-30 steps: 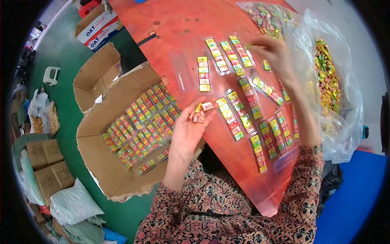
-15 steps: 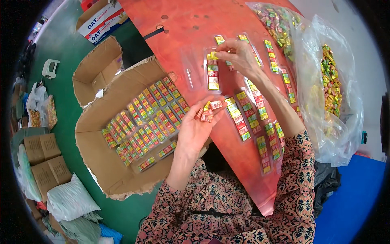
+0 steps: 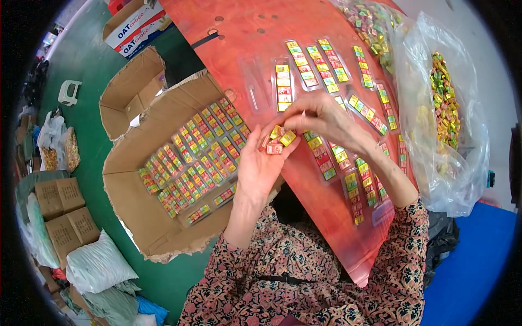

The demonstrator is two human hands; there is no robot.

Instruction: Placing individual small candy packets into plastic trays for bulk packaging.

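My left hand [image 3: 257,161] is palm up near the table's left edge, its fingers curled around several small wrapped candies [image 3: 274,148] in red and yellow. Over that palm hangs my right hand [image 3: 324,120], thumb and fingers drawn together right above the candies. Whatever its fingertips may pinch is hidden. Just beyond my hands lies a clear plastic tray [image 3: 283,87] with a row of yellow and red candies. To its left is a clear tray [image 3: 254,87] with no candies in it.
More filled trays [image 3: 317,155] spread over the red table [image 3: 304,190]. At the right stands a clear bag [image 3: 413,163] of loose candies. A cardboard box [image 3: 125,217] left of the table holds rows of filled trays. Cartons [image 3: 60,195] and sacks [image 3: 100,263] stand at far left.
My right hand has come back from the tray to my left palm. A yellow candy stays at the tray's far end. Another yellow one now shows in my left palm.
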